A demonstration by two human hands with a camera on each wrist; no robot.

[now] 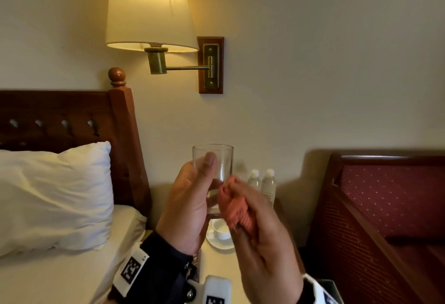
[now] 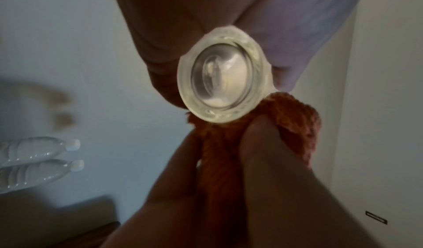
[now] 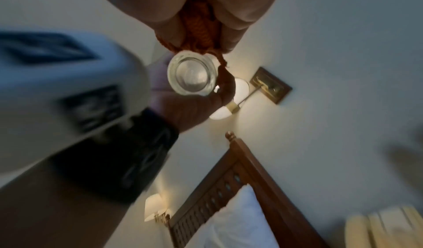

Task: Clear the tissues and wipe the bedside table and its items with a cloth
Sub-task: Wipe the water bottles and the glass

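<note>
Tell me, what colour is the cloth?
Orange-pink; the cloth shows best in the head view, bunched against the glass.

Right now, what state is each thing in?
glass: upright, empty, held off the table
cloth: bunched, pressed against the glass
left hand: gripping the glass
right hand: gripping the cloth
water bottles: upright, capped
wall lamp: lit

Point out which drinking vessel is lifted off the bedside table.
The clear glass: the left hand holds it up in the air, while the right hand presses the orange cloth to it. The white cup sits on its saucer.
</note>
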